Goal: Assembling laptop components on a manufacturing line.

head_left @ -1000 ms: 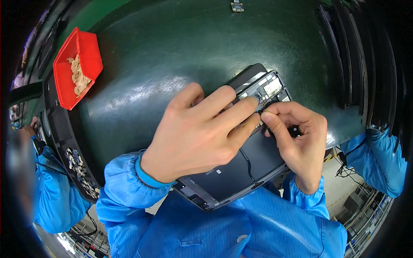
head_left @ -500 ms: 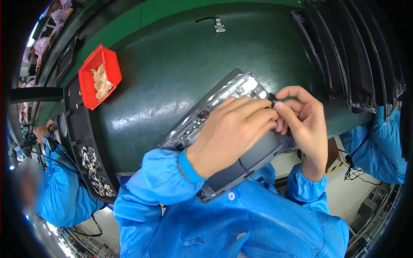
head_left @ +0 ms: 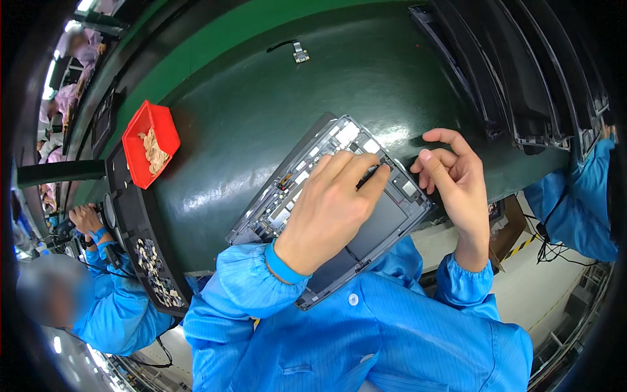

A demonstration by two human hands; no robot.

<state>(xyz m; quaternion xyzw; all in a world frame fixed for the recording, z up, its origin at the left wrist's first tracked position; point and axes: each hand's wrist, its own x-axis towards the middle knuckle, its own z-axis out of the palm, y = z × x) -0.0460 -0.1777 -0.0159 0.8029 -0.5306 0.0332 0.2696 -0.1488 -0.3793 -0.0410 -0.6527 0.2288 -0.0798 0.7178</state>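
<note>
An opened flat grey device housing, like that of a laptop or tablet, lies tilted in front of me. Circuit boards, white pads and smooth dark panels show inside it. My left hand is over its middle, thumb and fingers closed on a small black piece whose kind I cannot make out. Beyond the housing's right edge is my right hand, fingers loosely bent and apart from the thumb, with nothing visible in them. The left hand hides part of the boards.
A red bin of tan pieces sits at the left on a black tray with many small parts. A small connector with a cable lies at the back of the green table. Dark panels stand at right. Co-workers sit either side.
My hands, together at the housing's right edge before, are now apart. The left has drawn back leftward over the boards. My view has shifted slightly.
</note>
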